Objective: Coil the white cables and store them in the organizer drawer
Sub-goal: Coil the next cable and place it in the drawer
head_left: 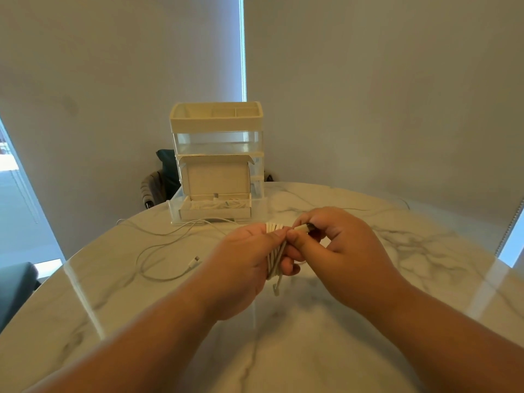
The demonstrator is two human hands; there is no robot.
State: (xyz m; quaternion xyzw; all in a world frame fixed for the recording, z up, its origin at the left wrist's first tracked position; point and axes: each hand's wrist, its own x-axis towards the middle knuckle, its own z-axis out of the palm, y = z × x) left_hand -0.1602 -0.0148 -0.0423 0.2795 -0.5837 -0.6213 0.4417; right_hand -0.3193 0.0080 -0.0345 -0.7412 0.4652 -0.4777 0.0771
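Observation:
My left hand (243, 259) grips a bundle of white cable (274, 258) wound into several loops, with one small plug dangling below it. My right hand (331, 239) pinches the cable's other plug end against the top of the bundle. Both hands hover above the middle of the marble table. A second white cable (158, 245) lies loose on the table to the left, its connector pointing toward me. The white organizer (217, 154) stands at the far edge, its bottom drawer (215, 212) pulled out with coiled white cables inside.
The round marble table (368, 293) fills the foreground. A dark chair with a grey cloth (158, 180) stands behind the organizer on the left. Another dark seat (14, 285) sits at the left edge. Walls and window blinds close off the back.

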